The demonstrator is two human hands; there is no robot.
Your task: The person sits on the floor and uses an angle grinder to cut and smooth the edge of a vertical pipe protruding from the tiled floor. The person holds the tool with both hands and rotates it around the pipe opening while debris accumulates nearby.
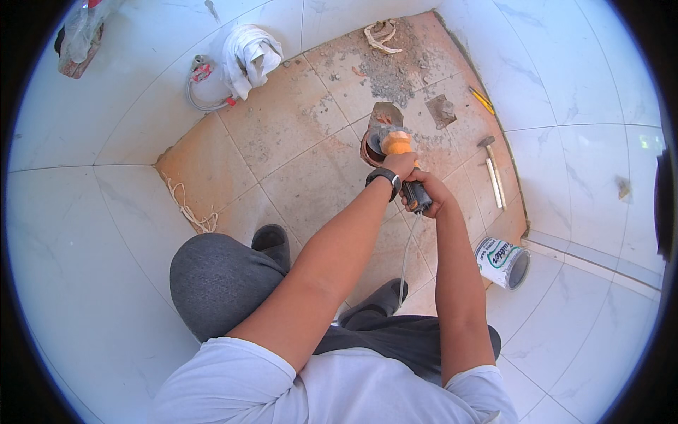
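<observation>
An orange and black angle grinder (397,143) is held low over the tiled floor (296,155). My left hand (401,165), with a dark watch on its wrist, is closed round the body behind the orange head. My right hand (439,192) grips the black rear end, from which a pale cord (405,261) runs back between my feet. The grinder's disc (376,144) is at a rough-edged hole (387,112) broken in the tiles; whether it touches the edge is unclear.
Grey rubble (395,86) lies beyond the hole, near a square broken patch (441,112). Along the right wall are a yellow tool (482,100), a hammer (489,148), a white stick (496,184) and a tipped white bucket (494,260). White cloth (251,60) and string (192,212) lie left.
</observation>
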